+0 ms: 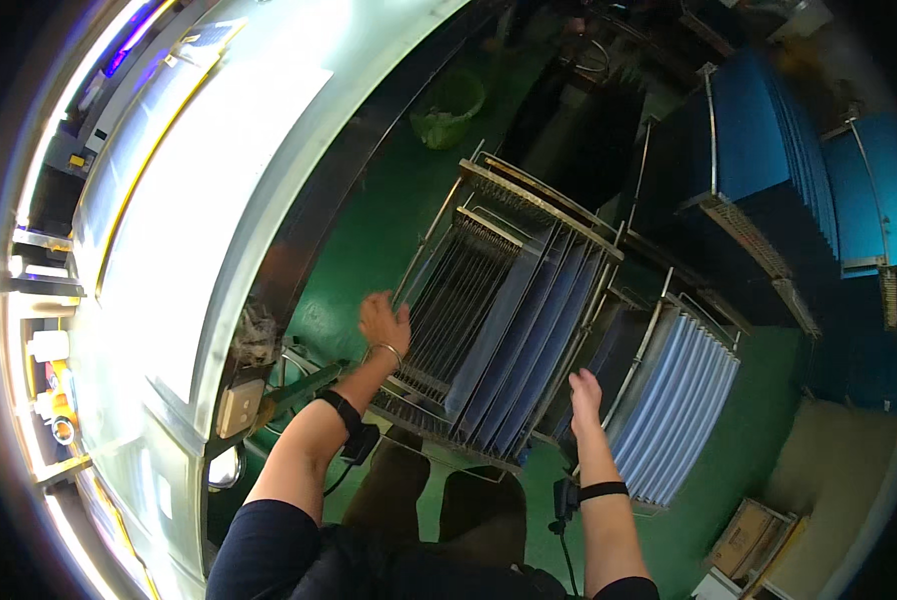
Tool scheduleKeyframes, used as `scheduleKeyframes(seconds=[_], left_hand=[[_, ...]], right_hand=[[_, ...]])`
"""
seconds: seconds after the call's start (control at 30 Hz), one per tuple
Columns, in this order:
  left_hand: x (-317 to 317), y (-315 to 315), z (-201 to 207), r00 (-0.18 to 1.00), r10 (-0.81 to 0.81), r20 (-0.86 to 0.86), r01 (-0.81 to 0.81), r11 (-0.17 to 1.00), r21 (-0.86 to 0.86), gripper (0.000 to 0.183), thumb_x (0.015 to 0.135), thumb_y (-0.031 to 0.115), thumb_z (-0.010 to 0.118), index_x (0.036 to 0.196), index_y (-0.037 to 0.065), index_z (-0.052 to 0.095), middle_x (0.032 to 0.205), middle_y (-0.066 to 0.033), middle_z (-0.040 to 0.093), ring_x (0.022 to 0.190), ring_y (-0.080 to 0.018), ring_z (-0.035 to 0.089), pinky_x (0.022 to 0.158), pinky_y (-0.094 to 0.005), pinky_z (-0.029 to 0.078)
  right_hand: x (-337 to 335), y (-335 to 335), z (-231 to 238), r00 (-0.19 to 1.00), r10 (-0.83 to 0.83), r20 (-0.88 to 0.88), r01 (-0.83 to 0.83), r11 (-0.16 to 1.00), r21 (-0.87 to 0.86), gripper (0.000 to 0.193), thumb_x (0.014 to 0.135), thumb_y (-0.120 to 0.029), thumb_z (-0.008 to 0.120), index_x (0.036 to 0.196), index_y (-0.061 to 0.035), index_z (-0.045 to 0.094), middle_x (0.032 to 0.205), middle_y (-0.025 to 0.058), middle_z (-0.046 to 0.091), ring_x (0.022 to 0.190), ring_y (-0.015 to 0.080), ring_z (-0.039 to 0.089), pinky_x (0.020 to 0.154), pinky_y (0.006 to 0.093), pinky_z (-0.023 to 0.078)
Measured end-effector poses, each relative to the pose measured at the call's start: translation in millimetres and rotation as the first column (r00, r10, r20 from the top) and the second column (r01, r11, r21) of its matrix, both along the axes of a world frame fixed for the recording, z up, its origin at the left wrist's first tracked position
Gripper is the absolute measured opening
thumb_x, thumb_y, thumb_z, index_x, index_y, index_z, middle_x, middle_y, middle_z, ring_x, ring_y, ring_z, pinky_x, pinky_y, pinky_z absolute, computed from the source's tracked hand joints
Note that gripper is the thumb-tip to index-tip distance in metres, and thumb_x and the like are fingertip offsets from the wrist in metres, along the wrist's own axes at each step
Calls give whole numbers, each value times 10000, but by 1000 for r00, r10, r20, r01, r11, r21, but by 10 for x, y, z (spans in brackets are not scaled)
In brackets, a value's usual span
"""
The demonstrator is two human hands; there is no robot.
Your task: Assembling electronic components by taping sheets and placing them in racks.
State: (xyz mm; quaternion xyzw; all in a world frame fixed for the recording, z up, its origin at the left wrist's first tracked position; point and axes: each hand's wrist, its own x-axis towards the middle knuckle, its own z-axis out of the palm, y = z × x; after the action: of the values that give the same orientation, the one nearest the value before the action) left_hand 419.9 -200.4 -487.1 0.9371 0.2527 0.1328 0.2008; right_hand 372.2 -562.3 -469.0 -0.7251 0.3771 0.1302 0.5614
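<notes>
In front of me stands a metal slotted rack (494,435) holding several thin blue-grey panels (544,330) on edge. Its left part shows bare wire dividers. My left hand (385,322) is at the rack's left side, fingers apart and nothing visible in them; whether it touches the frame I cannot tell. On the other side, my right hand (587,393) points forward edge-on with fingers stretched out, just off the rack's right side. Both hands look empty. A metal bracelet (387,350) circles my left wrist, and dark straps with small devices sit on both forearms.
A second rack (664,300) with pale blue panels (674,410) stands to the right. Larger racks of blue panels (759,130) fill the far right. Along the left runs a brightly lit table (239,180). A green basket (449,110) and a cardboard box (744,540) sit on the green floor.
</notes>
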Motion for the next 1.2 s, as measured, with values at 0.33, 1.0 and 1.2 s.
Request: scheduleKeyframes(seconds=[0.33,1.0,1.2], left_hand=[[-1415,-101,1180,297,-915,-274,459,388,-799,237,780,235,531,908,45,590,870,-130,626,841,-296,590,741,-374,459],[-5098,1852,2991,966,241,-94,-258,868,-424,223,799,232,570,932,57,606,846,-113,626,769,-236,616,710,-328,494],[-6001,3313,3204,765,569,303,-431,801,-416,196,806,207,584,898,35,601,767,-107,636,686,-198,608,635,-306,479]], right_hand=[[-871,196,901,961,190,-202,-160,975,154,275,792,-87,554,1064,-46,543,821,37,587,694,126,580,597,246,460],[-876,2885,1156,6,977,213,-984,43,-171,300,718,-67,598,1003,27,583,873,94,623,770,148,588,673,270,477],[-859,3802,1442,-199,953,230,-952,-132,-274,256,727,-95,612,959,15,606,819,72,635,742,125,596,690,260,478]])
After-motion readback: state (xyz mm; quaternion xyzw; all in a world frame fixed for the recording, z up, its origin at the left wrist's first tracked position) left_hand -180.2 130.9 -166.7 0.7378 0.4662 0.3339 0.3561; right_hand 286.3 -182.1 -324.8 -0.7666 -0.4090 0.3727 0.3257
